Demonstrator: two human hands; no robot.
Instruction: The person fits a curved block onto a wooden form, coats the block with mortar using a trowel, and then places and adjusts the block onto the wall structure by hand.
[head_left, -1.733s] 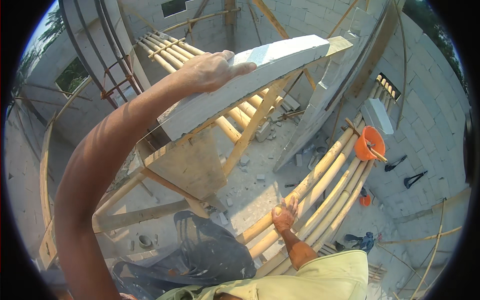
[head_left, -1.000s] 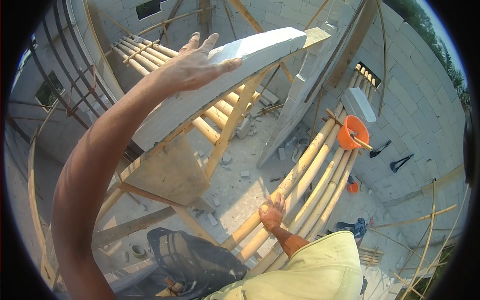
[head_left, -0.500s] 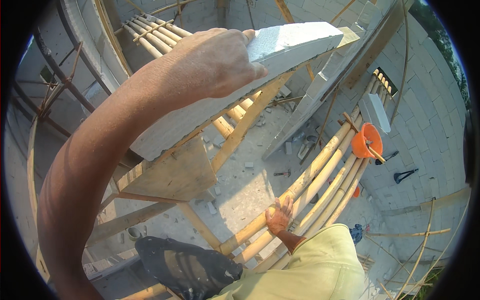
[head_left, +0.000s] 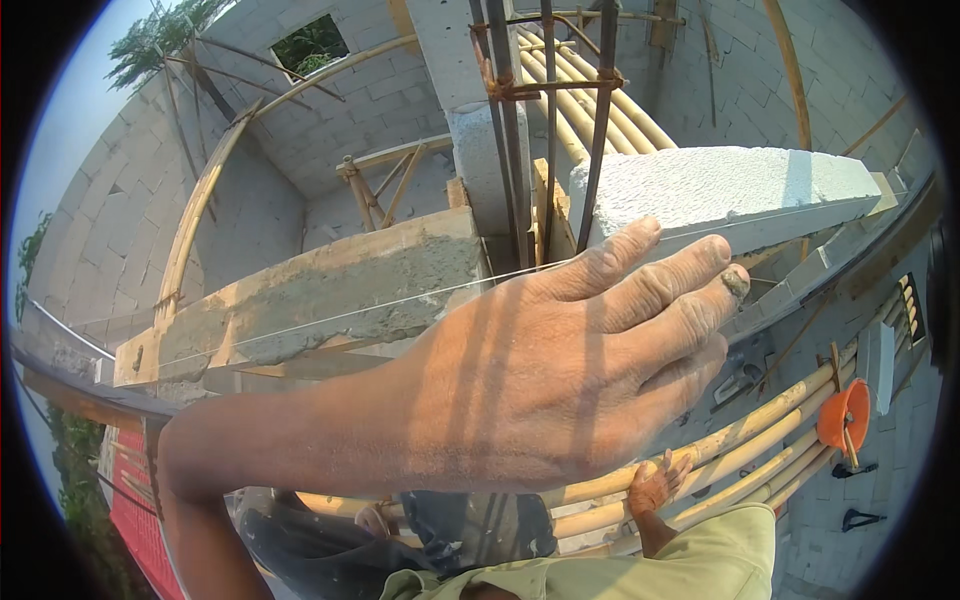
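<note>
My left hand (head_left: 610,360) reaches across the middle, back up, its fingers stretched out and slightly parted, holding nothing. A dark grey lump or mark shows on one fingertip. Just beyond the fingers lies a long white wall block (head_left: 740,190) with a rough top; I cannot tell whether the hand touches it. A thin taut string (head_left: 420,300) runs past the hand along the block's face. Lower down, my right hand (head_left: 655,490) rests on a bamboo pole (head_left: 735,435), fingers spread, partly shaded.
Upright steel bars (head_left: 599,110) stand at the block's near end. Left of them runs a mortar-smeared beam (head_left: 330,290). An orange bucket (head_left: 843,415) with a stick in it sits on the bamboo poles at right. The floor lies well below the poles.
The view has swung left, bringing the steel bars and the smeared beam into sight. My left hand has come off the block's top edge and its fingers have straightened.
</note>
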